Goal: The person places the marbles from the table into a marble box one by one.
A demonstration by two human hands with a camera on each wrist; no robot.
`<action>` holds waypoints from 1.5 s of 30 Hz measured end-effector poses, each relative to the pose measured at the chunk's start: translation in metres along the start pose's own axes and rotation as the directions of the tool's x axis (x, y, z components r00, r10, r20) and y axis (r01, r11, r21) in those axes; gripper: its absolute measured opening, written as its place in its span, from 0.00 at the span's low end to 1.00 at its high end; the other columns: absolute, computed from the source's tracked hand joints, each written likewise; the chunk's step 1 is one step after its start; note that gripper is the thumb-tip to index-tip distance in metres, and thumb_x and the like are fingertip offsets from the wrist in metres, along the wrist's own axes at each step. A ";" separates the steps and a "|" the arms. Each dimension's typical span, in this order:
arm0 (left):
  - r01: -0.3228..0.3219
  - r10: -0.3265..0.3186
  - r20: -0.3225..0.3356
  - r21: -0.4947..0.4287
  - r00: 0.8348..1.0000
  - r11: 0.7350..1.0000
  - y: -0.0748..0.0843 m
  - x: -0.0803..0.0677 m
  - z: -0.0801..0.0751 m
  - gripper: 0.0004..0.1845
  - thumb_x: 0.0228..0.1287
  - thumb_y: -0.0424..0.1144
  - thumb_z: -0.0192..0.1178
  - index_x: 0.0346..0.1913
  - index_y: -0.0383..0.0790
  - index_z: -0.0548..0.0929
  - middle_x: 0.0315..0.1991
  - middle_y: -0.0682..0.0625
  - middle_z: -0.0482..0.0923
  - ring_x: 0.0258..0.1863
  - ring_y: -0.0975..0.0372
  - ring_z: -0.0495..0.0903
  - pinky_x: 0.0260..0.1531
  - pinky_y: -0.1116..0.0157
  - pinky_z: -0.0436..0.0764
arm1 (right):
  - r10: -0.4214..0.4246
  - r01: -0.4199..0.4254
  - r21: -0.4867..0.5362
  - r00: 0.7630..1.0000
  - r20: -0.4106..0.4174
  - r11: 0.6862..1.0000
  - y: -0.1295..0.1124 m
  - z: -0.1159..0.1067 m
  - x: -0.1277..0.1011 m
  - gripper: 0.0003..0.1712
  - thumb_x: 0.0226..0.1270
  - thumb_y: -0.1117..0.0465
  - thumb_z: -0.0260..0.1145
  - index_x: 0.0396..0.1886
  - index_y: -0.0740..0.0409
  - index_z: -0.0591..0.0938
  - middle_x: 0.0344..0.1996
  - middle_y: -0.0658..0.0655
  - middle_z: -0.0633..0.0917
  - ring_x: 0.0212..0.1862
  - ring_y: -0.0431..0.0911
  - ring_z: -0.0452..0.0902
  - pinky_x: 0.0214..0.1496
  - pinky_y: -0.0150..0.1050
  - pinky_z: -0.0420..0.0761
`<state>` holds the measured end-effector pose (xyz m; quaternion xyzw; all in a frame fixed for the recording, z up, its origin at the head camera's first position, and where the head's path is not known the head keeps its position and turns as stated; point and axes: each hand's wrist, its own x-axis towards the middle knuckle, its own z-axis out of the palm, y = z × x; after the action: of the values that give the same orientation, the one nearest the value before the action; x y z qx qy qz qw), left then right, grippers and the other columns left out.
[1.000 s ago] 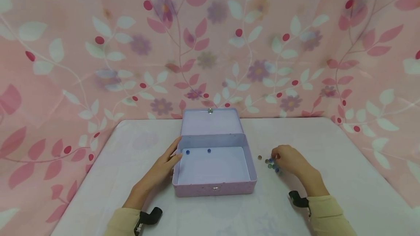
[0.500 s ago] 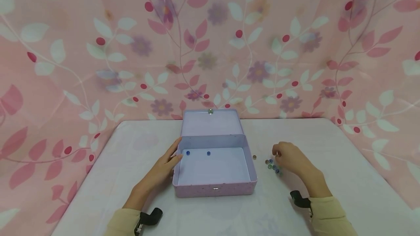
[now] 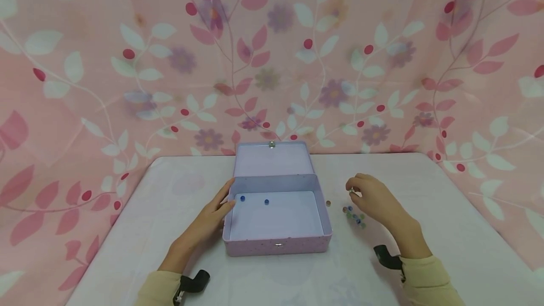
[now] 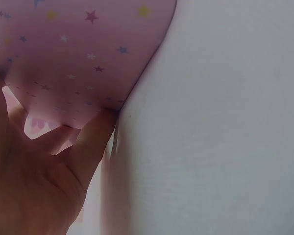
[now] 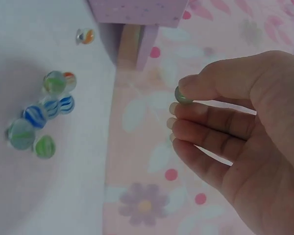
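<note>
A lilac hinged tin box (image 3: 278, 246) stands on the table with its lid tipped back. Two blue marbles (image 3: 266, 202) lie inside it. My left hand (image 3: 210, 218) holds the box's left wall, thumb at the rim and fingers along the outside; the left wrist view shows fingertips against its star-printed side (image 4: 93, 58). Beside the box, my right hand (image 3: 374, 199) is raised, pinching a green glass marble (image 5: 182, 95) between thumb and index finger. Below it sits a cluster of green, blue-striped and orange-tinged marbles (image 5: 35, 116). One orange-and-clear marble (image 3: 328, 203) rests close to the box's right wall.
The table (image 3: 187, 178) has a white cloth, and a pink floral backdrop (image 3: 272, 60) hangs behind its far edge. The raised lid (image 3: 274, 162) stands at the back of the box. Black camera mounts (image 3: 387, 258) sit at both wrists.
My right hand has risen from the cluster with the green marble pinched in it. The orange-and-clear marble rolled left toward the box. One blue marble inside shifted slightly left and nearer.
</note>
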<state>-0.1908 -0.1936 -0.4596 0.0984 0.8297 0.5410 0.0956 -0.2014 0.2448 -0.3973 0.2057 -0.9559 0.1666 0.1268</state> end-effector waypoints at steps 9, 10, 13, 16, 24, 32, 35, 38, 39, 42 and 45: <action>0.005 -0.005 0.003 -0.025 1.000 1.000 0.000 0.000 0.000 0.32 0.76 0.55 0.49 0.75 0.80 0.48 0.81 0.55 0.44 0.78 0.41 0.53 0.63 0.35 0.70 | -0.086 0.089 0.036 0.993 -0.078 0.995 -0.022 -0.002 0.005 0.10 0.56 0.72 0.70 0.34 0.54 0.85 0.32 0.47 0.82 0.39 0.44 0.79 0.43 0.44 0.82; 0.004 -0.004 0.004 -0.025 1.000 1.000 0.000 0.000 0.000 0.32 0.76 0.55 0.49 0.75 0.80 0.48 0.81 0.55 0.44 0.78 0.41 0.52 0.63 0.35 0.70 | -0.095 0.099 0.045 0.992 -0.083 0.994 -0.024 -0.001 0.005 0.11 0.56 0.72 0.71 0.34 0.53 0.85 0.32 0.47 0.82 0.39 0.43 0.79 0.43 0.44 0.82; 0.003 -0.003 0.008 -0.024 1.000 1.000 0.000 0.000 0.000 0.32 0.76 0.55 0.49 0.75 0.81 0.47 0.81 0.55 0.44 0.78 0.41 0.51 0.62 0.35 0.70 | -0.122 0.128 0.067 0.988 -0.091 0.990 -0.031 0.001 0.007 0.11 0.56 0.72 0.72 0.34 0.52 0.85 0.32 0.45 0.82 0.39 0.42 0.80 0.43 0.42 0.83; 0.003 -0.003 0.010 -0.024 1.000 1.000 0.000 0.000 0.000 0.32 0.76 0.56 0.49 0.75 0.81 0.47 0.81 0.56 0.44 0.78 0.41 0.52 0.62 0.35 0.70 | -0.135 0.142 0.081 0.987 -0.086 0.987 -0.039 0.004 0.011 0.11 0.55 0.71 0.73 0.35 0.52 0.85 0.32 0.45 0.82 0.40 0.42 0.81 0.44 0.41 0.84; 0.007 -0.007 0.011 -0.030 1.000 1.000 -0.001 -0.001 0.000 0.32 0.75 0.57 0.49 0.75 0.81 0.48 0.81 0.53 0.44 0.78 0.40 0.52 0.62 0.36 0.71 | -0.152 0.155 0.136 0.988 -0.033 0.979 -0.062 0.014 0.014 0.12 0.57 0.71 0.72 0.35 0.50 0.85 0.33 0.44 0.82 0.41 0.41 0.79 0.44 0.37 0.83; 0.006 -0.006 0.004 -0.040 1.000 0.999 -0.001 0.000 0.000 0.32 0.77 0.54 0.49 0.75 0.81 0.48 0.81 0.49 0.44 0.76 0.38 0.54 0.59 0.36 0.73 | -0.212 0.206 0.133 0.977 0.027 0.969 -0.078 0.028 0.014 0.10 0.58 0.70 0.73 0.36 0.52 0.86 0.36 0.45 0.82 0.43 0.40 0.78 0.45 0.35 0.83; 0.005 -0.005 0.002 -0.042 1.000 0.999 0.000 0.000 0.001 0.32 0.77 0.53 0.49 0.75 0.81 0.48 0.81 0.48 0.45 0.76 0.37 0.54 0.59 0.36 0.74 | -0.255 0.246 0.141 0.966 0.052 0.959 -0.082 0.035 0.014 0.09 0.58 0.70 0.73 0.37 0.55 0.86 0.35 0.46 0.81 0.41 0.43 0.79 0.44 0.34 0.83; 0.002 -0.002 0.004 -0.042 1.000 0.999 0.000 0.000 0.001 0.32 0.76 0.54 0.49 0.75 0.81 0.48 0.81 0.48 0.44 0.76 0.36 0.54 0.59 0.36 0.74 | -0.273 0.263 0.132 0.959 0.072 0.956 -0.087 0.042 0.014 0.08 0.58 0.70 0.73 0.36 0.55 0.86 0.35 0.47 0.81 0.40 0.42 0.79 0.43 0.33 0.83; 0.003 -0.003 0.003 -0.042 1.000 0.999 0.000 0.000 0.001 0.32 0.76 0.54 0.49 0.75 0.81 0.48 0.81 0.48 0.44 0.76 0.37 0.54 0.59 0.36 0.73 | -0.274 0.263 0.129 0.958 0.080 0.956 -0.088 0.044 0.014 0.08 0.58 0.70 0.73 0.36 0.55 0.86 0.34 0.47 0.80 0.40 0.42 0.78 0.43 0.33 0.83; 0.002 -0.002 0.002 -0.038 1.000 0.999 0.000 0.000 0.001 0.32 0.76 0.55 0.49 0.75 0.81 0.48 0.81 0.50 0.44 0.76 0.37 0.54 0.60 0.35 0.73 | -0.267 0.256 0.099 0.956 0.118 0.962 -0.093 0.050 0.013 0.08 0.59 0.67 0.73 0.37 0.53 0.87 0.35 0.45 0.81 0.40 0.39 0.77 0.44 0.34 0.83; 0.000 0.000 0.001 -0.041 1.000 0.999 -0.001 0.000 0.001 0.32 0.76 0.54 0.49 0.75 0.80 0.48 0.81 0.49 0.44 0.76 0.37 0.54 0.60 0.36 0.73 | -0.249 0.240 0.076 0.956 0.156 0.968 -0.097 0.054 0.012 0.07 0.60 0.66 0.72 0.37 0.51 0.87 0.34 0.43 0.81 0.39 0.37 0.77 0.44 0.35 0.83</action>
<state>-0.1907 -0.1930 -0.4604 0.0967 0.8184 0.5580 0.0981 -0.1789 0.1370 -0.4164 0.3388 -0.9253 0.1590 0.0613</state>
